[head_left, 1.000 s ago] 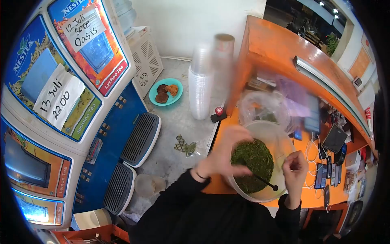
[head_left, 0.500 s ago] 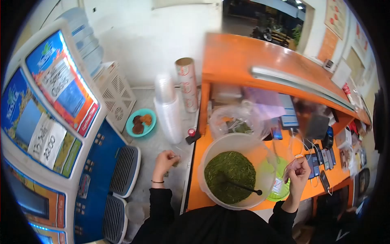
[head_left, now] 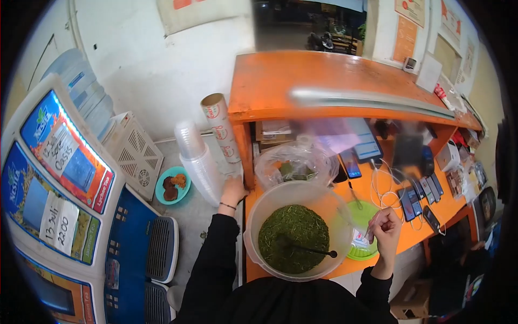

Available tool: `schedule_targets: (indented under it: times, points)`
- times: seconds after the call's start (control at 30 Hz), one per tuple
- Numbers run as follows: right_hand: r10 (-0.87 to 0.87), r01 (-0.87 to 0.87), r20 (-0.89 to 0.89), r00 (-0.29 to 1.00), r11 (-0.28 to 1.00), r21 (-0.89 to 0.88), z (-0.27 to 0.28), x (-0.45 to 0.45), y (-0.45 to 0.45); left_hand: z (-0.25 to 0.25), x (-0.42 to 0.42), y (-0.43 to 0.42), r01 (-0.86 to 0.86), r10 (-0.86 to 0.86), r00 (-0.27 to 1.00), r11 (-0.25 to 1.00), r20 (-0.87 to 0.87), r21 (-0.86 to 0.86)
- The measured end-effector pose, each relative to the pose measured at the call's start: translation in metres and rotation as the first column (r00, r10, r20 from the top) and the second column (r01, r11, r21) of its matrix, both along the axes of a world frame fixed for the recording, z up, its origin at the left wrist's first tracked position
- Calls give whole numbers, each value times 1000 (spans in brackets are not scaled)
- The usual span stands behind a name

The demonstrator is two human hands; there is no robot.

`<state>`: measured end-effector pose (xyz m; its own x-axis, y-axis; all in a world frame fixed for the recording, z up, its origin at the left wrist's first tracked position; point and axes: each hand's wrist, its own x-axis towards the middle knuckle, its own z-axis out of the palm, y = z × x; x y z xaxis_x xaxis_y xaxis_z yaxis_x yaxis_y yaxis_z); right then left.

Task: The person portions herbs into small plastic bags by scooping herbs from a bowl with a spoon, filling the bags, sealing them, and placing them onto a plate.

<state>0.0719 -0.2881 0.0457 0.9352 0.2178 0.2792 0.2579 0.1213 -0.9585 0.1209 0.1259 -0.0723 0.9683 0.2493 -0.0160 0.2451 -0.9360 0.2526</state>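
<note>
A large translucent tub point(head_left: 345, 216) of chopped green leaves point(head_left: 280, 237) stands on the orange counter in front of me, with a black-handled utensil point(head_left: 318, 251) resting in it. My left hand point(head_left: 233, 191) reaches between the stacked clear cups point(head_left: 200, 164) and the counter's left edge; its fingertips are unclear. To the right of the tub, my right hand point(head_left: 385, 228) pinches a thin, clear piece of plastic. Below and left of that hand is a bright green lid point(head_left: 362, 249). Behind the tub lies a clear plastic bag point(head_left: 270, 164) with green contents.
Drink dispensers point(head_left: 59, 189) line the left side. A turquoise plate of food point(head_left: 182, 195) and a printed roll point(head_left: 221, 127) stand beyond the cups. Several phones point(head_left: 411, 204) and cables are at the right. An orange shelf point(head_left: 324, 81) overhangs the counter's back.
My left hand has gone from over the tub to the grey surface, then forward beside the cups. My right hand stays right of the tub. The view has swung rightward.
</note>
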Motion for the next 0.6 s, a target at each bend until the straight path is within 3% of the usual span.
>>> schedule_targets:
  times: [0.03, 0.1, 0.17, 0.27, 0.37, 0.47, 0.6]
  points:
    - [4, -3, -15, 1000, 1000, 19, -3, 1, -4, -42, 5, 9, -5, -9, 995, 989, 98, 145]
    - [-15, 17, -55, 998, 999, 37, -7, 3, -12, -90, 4, 13, -51, -51, 881, 978, 470, 201]
    - [-14, 17, -37, 999, 998, 66, -12, 9, -21, -102, 1, 19, 54, -1, 909, 992, 417, -116]
    - [-45, 48, -19, 999, 990, 133, -16, 20, -44, -93, -13, 24, -11, 78, 908, 987, 412, -161]
    - [-120, 120, -14, 993, 976, 183, -27, 29, -82, -20, -39, 5, -23, 112, 851, 984, 513, -176]
    - [-197, 204, -55, 979, 944, 260, -43, 38, -127, 94, -57, -44, 144, -85, 827, 988, 556, -63]
    - [-267, 293, -124, 956, 897, 330, -60, 49, -169, 184, -36, -121, 385, -313, 810, 922, 497, -47]
